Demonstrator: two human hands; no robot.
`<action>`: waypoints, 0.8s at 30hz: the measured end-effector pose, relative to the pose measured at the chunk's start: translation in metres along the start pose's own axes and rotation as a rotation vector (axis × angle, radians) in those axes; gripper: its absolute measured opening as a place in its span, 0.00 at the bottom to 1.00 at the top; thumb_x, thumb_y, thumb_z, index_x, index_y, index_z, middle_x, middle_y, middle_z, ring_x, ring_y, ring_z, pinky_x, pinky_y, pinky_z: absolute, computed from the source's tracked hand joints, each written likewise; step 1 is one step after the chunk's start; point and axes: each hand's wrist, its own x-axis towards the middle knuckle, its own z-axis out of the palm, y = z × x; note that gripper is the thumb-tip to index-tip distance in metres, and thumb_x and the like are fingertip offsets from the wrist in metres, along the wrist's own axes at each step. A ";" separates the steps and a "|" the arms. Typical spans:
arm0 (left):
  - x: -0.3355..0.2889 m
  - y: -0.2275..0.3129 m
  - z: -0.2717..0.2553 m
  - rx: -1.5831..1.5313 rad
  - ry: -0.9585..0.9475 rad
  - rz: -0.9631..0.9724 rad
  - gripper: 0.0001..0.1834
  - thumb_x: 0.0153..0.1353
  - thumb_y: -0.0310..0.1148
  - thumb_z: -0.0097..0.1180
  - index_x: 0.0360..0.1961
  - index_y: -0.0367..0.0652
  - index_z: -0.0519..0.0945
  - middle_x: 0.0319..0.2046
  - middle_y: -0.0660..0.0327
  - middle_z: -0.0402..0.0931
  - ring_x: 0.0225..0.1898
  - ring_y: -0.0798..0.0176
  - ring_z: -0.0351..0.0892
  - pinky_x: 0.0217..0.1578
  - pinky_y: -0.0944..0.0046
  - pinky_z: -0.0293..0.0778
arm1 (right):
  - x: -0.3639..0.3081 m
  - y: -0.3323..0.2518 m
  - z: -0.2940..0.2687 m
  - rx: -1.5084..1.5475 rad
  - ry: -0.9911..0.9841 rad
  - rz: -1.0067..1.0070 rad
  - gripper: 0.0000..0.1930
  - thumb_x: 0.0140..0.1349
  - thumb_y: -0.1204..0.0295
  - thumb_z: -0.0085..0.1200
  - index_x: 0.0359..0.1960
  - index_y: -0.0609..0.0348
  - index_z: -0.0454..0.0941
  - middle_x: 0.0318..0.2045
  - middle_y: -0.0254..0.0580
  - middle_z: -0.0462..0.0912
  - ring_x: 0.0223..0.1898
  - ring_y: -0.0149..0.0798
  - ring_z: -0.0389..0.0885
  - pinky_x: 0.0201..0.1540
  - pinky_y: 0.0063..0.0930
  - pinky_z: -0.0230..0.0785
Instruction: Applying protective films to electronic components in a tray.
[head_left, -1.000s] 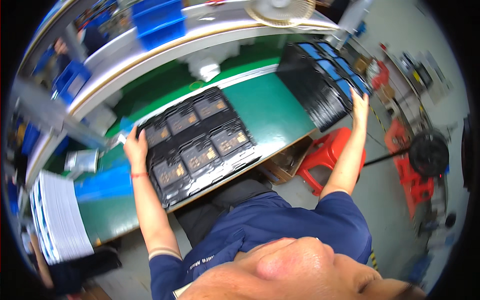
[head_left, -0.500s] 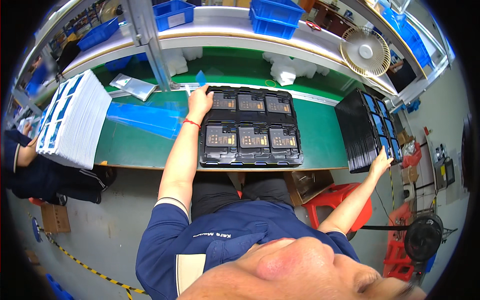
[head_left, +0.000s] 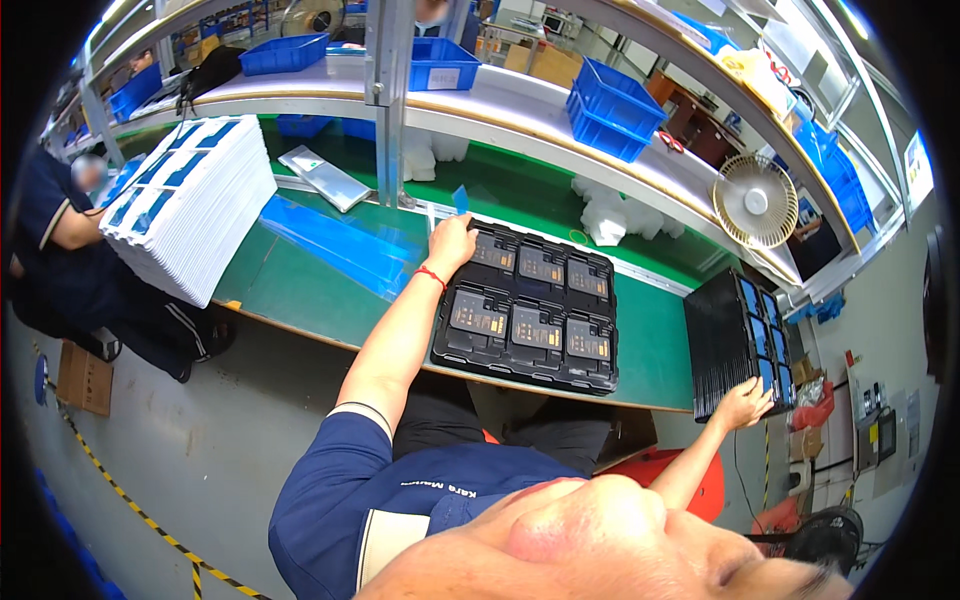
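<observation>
A black plastic tray lies before me on the green bench, its pockets filled with several flat dark battery-like packs. My left hand, a red string on its wrist, is at the tray's far left corner. Its fingers are closed, with a small piece of blue film standing up at the fingertips. My right hand reaches to the near edge of a tall stack of black trays at the right, fingers drawn together beside the blue-covered pieces on its top. What those fingers grip is hidden.
Blue film sheets lie left of the tray, near a clear bag. A tall stack of white trays stands at the left, beside another person. Blue bins sit on the shelf, and a fan hangs at the right.
The view has turned, so the bench appears tilted. My left hand stays at the tray's far left corner. The fingers of my right hand have drawn closer together at the black stack's near edge.
</observation>
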 end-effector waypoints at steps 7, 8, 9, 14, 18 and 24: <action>0.003 0.006 0.004 0.031 -0.055 0.005 0.17 0.54 0.36 0.57 0.44 0.41 0.77 0.36 0.47 0.78 0.42 0.45 0.77 0.44 0.51 0.73 | 0.001 0.007 0.001 -0.006 0.112 -0.047 0.14 0.62 0.59 0.48 0.43 0.46 0.81 0.53 0.48 0.75 0.55 0.58 0.70 0.54 0.46 0.64; 0.001 0.007 0.003 0.012 -0.042 0.002 0.17 0.54 0.36 0.57 0.45 0.41 0.77 0.37 0.47 0.78 0.42 0.45 0.77 0.44 0.51 0.72 | 0.000 0.005 -0.002 0.006 0.125 -0.046 0.13 0.61 0.59 0.49 0.42 0.47 0.82 0.52 0.49 0.75 0.54 0.58 0.70 0.54 0.46 0.64; 0.000 0.008 0.001 0.030 -0.060 -0.008 0.18 0.54 0.36 0.57 0.45 0.42 0.77 0.39 0.48 0.78 0.43 0.45 0.76 0.44 0.51 0.72 | 0.000 0.007 0.002 0.023 0.168 -0.068 0.13 0.61 0.60 0.50 0.41 0.49 0.82 0.51 0.50 0.76 0.54 0.59 0.71 0.55 0.45 0.64; -0.002 0.006 0.000 0.049 -0.037 -0.006 0.19 0.54 0.36 0.57 0.46 0.40 0.77 0.40 0.47 0.77 0.43 0.45 0.76 0.44 0.51 0.72 | 0.001 0.003 0.006 0.037 0.278 -0.099 0.11 0.58 0.62 0.53 0.38 0.50 0.83 0.48 0.51 0.78 0.52 0.58 0.73 0.55 0.45 0.65; -0.006 0.004 0.004 0.022 0.043 0.053 0.16 0.55 0.35 0.55 0.44 0.39 0.77 0.37 0.47 0.77 0.41 0.45 0.76 0.42 0.50 0.72 | 0.002 -0.003 0.004 0.034 0.373 -0.107 0.10 0.58 0.62 0.54 0.36 0.48 0.84 0.47 0.49 0.79 0.50 0.57 0.74 0.54 0.45 0.67; -0.008 0.012 -0.001 0.047 0.138 0.120 0.12 0.53 0.33 0.54 0.37 0.38 0.79 0.33 0.48 0.78 0.38 0.45 0.77 0.40 0.50 0.73 | -0.001 0.006 0.020 0.076 0.445 -0.104 0.09 0.58 0.61 0.55 0.37 0.45 0.83 0.48 0.42 0.78 0.53 0.50 0.74 0.51 0.42 0.68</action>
